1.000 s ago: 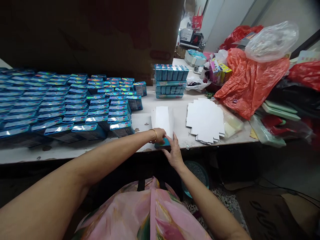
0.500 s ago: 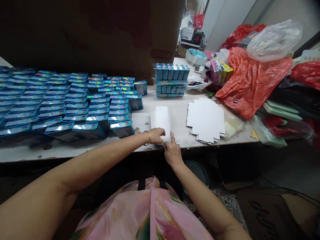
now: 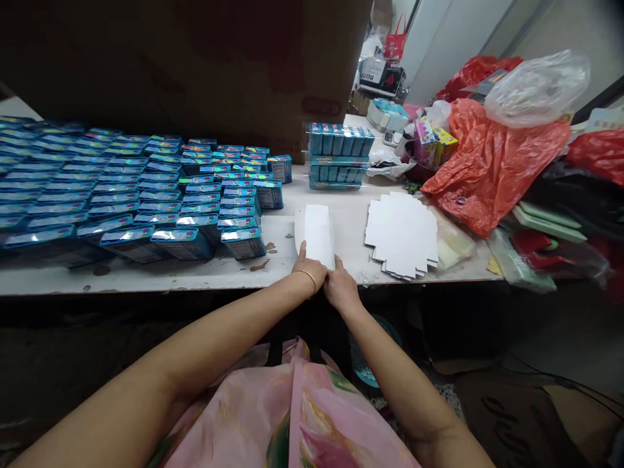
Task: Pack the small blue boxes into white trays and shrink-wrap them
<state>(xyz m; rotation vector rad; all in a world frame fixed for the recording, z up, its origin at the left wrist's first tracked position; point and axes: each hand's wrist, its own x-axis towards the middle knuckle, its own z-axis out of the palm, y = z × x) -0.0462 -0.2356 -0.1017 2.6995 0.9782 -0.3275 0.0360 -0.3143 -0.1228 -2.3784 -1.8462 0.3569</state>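
Note:
A long white folded carton point(image 3: 316, 233) lies on the white table point(image 3: 195, 278) near its front edge. My left hand point(image 3: 308, 268), with a gold bangle on the wrist, grips the carton's near end on the left side, one finger lying up along its edge. My right hand point(image 3: 340, 286) closes on the same near end from the right. The two hands touch each other at the table's edge. A stack of flat white carton blanks point(image 3: 400, 234) lies just to the right.
Rows of small blue tins point(image 3: 127, 195) cover the left of the table. A stacked block of blue boxes point(image 3: 338, 156) stands behind the carton. Red plastic bags point(image 3: 492, 162) and clutter fill the right. A big brown cardboard box point(image 3: 195, 65) stands behind.
A blue tin seen at the carton's near end a second ago is no longer visible. Both hands have drawn together on the carton's end, and the view has shifted slightly.

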